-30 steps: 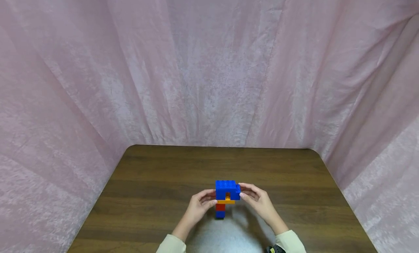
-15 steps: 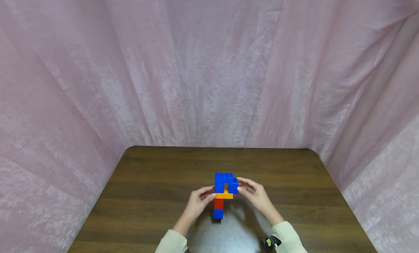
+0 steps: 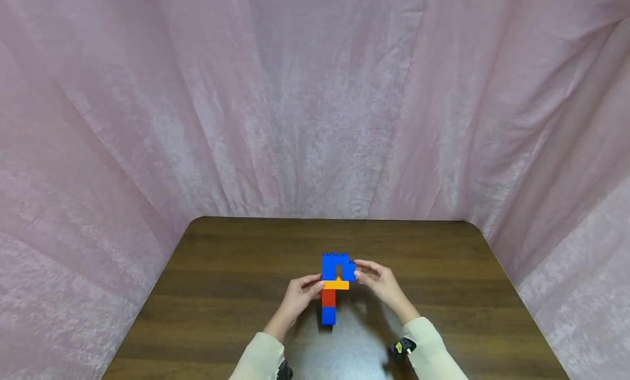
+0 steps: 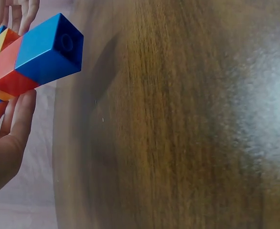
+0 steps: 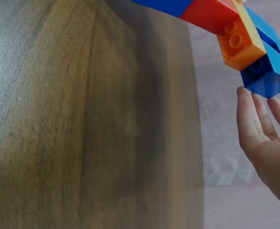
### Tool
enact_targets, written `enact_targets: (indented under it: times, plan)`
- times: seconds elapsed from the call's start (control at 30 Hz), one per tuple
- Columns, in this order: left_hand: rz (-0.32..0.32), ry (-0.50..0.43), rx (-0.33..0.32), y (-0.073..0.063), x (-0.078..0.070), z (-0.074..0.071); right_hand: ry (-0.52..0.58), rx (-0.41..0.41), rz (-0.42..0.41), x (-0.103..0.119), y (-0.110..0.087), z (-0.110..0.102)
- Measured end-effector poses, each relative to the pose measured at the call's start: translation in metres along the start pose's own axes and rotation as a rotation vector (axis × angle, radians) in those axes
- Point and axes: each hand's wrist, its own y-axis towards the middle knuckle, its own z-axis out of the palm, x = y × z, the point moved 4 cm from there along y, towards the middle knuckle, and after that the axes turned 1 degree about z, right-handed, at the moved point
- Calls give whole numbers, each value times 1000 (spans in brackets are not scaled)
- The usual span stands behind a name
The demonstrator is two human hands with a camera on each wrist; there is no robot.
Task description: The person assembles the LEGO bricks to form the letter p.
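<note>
In the head view, both hands hold up one toy brick figure built of blue, orange and red bricks. Its lowest brick is blue (image 3: 328,315), with a red brick (image 3: 328,298) above it. An orange brick (image 3: 336,285) lies across the red one and overhangs to the right. Blue bricks (image 3: 328,267) on top frame a small gap. My left hand (image 3: 297,298) pinches the figure's left side near the orange brick. My right hand (image 3: 384,286) pinches the blue brick (image 3: 351,272) at the upper right. The hollow underside of the bottom blue brick (image 4: 67,43) shows in the left wrist view, off the table.
A brown wood-grain table (image 3: 221,270) lies below, with a bright glare patch near its front. Pink curtains (image 3: 315,106) hang behind it and along both sides. A black device (image 3: 402,347) is strapped to the right wrist.
Both hands have lifted the brick figure slightly and tipped it more upright, so its front shows more and its top studs less. The grips look the same.
</note>
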Motion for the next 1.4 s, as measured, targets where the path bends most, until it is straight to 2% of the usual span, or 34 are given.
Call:
enact_targets:
  times: [0.33, 0.67, 0.9, 1.23, 1.4]
  plan:
    - [-128, 39, -14, 10, 9, -1, 55, 7, 51, -16, 10, 4]
    - [-192, 70, -35, 20, 18, -1, 62, 3, 102, -26, 20, 5]
    - [-251, 83, -59, 26, 24, -1, 66, -37, 163, -35, 25, 7]
    - [-285, 76, -81, 31, 30, 0, 51, -64, 230, -42, 26, 9]
    - [-265, 55, -31, 31, 33, 1, 48, -60, 252, -48, 27, 9]
